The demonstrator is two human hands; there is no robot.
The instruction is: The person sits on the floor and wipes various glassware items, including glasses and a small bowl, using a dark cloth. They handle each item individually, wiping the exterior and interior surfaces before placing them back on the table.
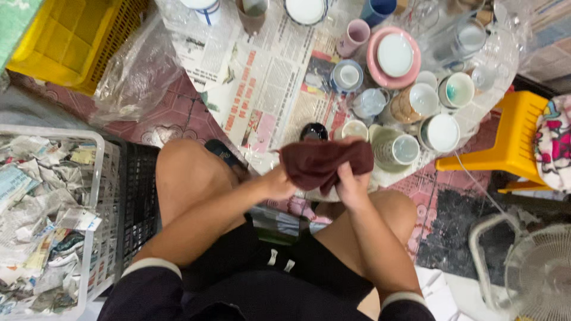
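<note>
Item: dark maroon cloth, bunched, held up between both hands above the knees, at the near edge of the newspaper sheet spread on the floor.

L hand: fingers clenched on cloth's L end, mostly hidden under the fabric. R hand: fingers closed on cloth's R/lower part, thumb side up. Whether anything is wrapped inside the cloth: cannot tell.

Key relation: cloth's long axis runs L–R, spanning both hands; each hand touching it, neither nearer. Crockery lies fwd of the fingers, away from the body. Nearest pcs: black cup and small cream cup, just beyond cloth's top edge; white mug just to R of cloth, nearer R hand.

Surrounds: pink plate with white saucer on it, more cups farther out; white crate of crumpled newspaper at far L; yellow stool R; fan lower R.
</note>
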